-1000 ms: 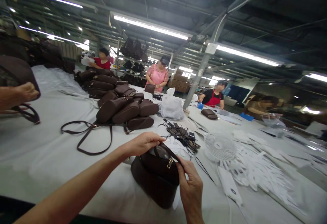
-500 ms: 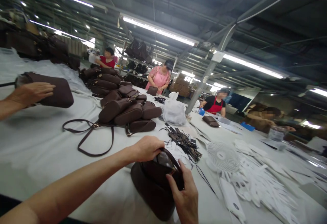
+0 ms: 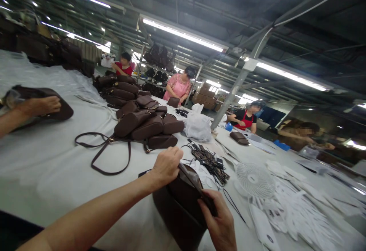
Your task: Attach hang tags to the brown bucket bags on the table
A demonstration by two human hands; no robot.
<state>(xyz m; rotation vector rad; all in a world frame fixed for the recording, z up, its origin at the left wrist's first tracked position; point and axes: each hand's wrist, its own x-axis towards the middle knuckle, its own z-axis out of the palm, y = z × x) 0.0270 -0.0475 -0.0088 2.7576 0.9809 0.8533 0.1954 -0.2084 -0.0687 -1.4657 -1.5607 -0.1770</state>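
A dark brown handbag [image 3: 180,209] stands on the white-covered table in front of me, tilted, its top parted. My left hand [image 3: 168,164] pinches the far end of its top edge, fingers curled closed. The near end of that edge is in my right hand [image 3: 219,218], thumb on one side and fingers on the other. Clear plastic or shiny lining shows in the opening; I cannot tell which. Just beyond the bag lies a heap of black tags with cords [image 3: 210,163].
Brown bags [image 3: 145,125] are piled ahead, one with a looped strap [image 3: 111,140]. A co-worker's hand [image 3: 42,106] rests on another bag at left. A white fan [image 3: 254,178], white paper pieces [image 3: 309,213] and a white plastic bag [image 3: 197,123] lie on the right side.
The handbag has shifted slightly right and nearer, and its top edge is pulled straighter between my hands. The co-worker's bag at left has tilted and moved left.
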